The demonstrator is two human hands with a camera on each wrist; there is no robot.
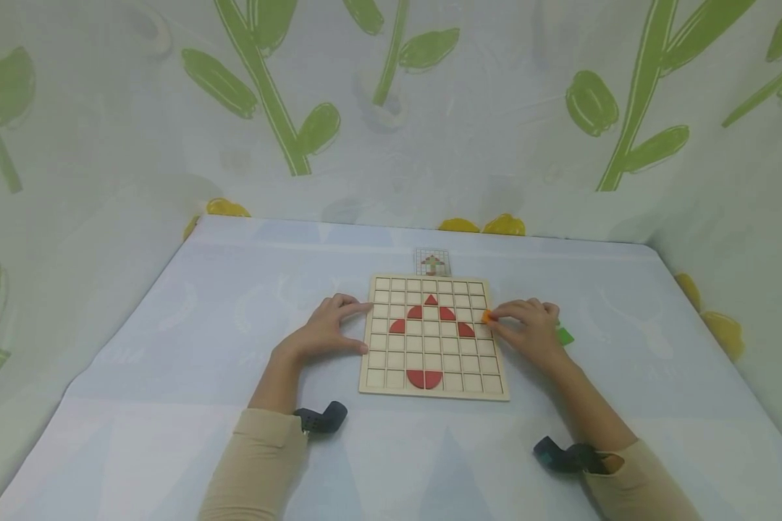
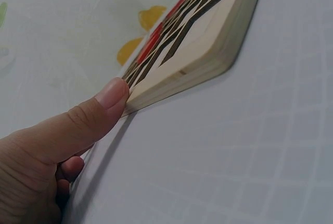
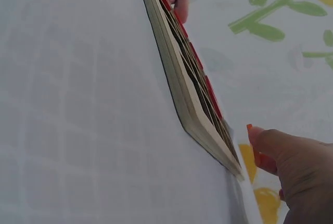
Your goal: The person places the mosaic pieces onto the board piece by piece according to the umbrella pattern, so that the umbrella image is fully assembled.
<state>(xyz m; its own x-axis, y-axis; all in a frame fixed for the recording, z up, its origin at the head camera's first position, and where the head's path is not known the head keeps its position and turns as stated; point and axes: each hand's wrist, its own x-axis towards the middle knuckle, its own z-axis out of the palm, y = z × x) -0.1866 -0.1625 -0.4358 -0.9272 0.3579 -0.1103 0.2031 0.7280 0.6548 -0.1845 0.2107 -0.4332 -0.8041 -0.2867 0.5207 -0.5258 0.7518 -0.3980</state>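
Note:
A square wooden grid board (image 1: 378, 360) lies on the table, with several red pieces set in its cells: a triangle (image 1: 431, 299) near the top, quarter-rounds such as the one at right (image 1: 465, 330), and two side by side near the bottom (image 1: 424, 379). My left hand (image 1: 329, 327) touches the board's left edge with spread thumb and index finger; its thumb (image 2: 99, 107) meets the rim in the left wrist view. Between thumb and fingers, my right hand (image 1: 531, 329) pinches a small orange piece (image 1: 486, 316) over the board's right edge. The fingers partly hide that piece's shape.
A small printed pattern card (image 1: 432, 261) lies just beyond the board's far edge. Green pieces (image 1: 565, 336) lie on the table behind the right hand, partly covered by it. A pale wall with painted leaves rises behind the table (image 1: 169, 376).

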